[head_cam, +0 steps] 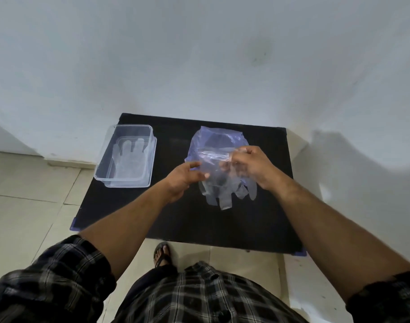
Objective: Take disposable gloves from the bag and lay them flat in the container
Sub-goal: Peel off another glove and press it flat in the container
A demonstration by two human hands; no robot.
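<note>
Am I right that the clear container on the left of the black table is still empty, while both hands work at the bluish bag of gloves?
Not quite. The head view shows the clear container already holds a glove lying flat. The rest stands: it sits on the left of the black table, and the left hand and right hand work at the bluish bag.

You've got one clear container (127, 157), one glove (129, 159) flat inside it, one bluish bag (213, 141), a bunch of gloves (225, 194) at its mouth, count unclear, your two hands, one black table (199, 220).
</note>
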